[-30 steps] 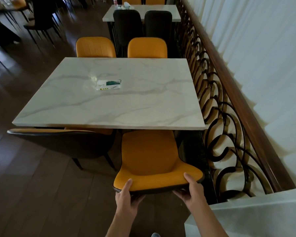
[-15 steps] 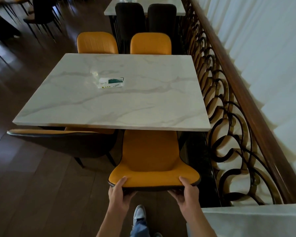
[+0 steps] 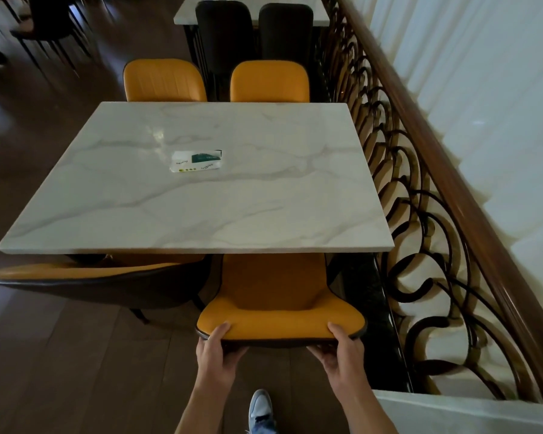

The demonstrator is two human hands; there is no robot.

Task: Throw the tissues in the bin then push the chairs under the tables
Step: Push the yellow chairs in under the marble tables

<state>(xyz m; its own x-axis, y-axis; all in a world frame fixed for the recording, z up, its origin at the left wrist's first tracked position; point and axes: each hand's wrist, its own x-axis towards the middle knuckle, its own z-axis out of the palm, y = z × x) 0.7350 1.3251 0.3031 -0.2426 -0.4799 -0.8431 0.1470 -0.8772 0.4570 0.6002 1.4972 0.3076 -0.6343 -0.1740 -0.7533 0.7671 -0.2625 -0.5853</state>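
Note:
An orange chair [image 3: 276, 296] with a dark shell stands at the near right side of the white marble table [image 3: 264, 220], its seat partly under the tabletop. My left hand [image 3: 215, 350] grips the left end of its backrest top and my right hand [image 3: 342, 352] grips the right end. A second orange chair [image 3: 85, 278] stands to the left, its back just outside the table edge. A white and green tissue pack [image 3: 196, 160] lies on the table, left of centre.
Two orange chairs [image 3: 165, 81] are tucked in at the far side. A dark iron railing [image 3: 420, 233] with a wooden handrail runs along the right. Another marble tabletop's corner [image 3: 470, 411] is at the bottom right. Dark chairs and a further table [image 3: 182, 17] stand beyond.
The chair in my hands has slid forward, further under the table. I have stepped closer and a shoe has come into view below.

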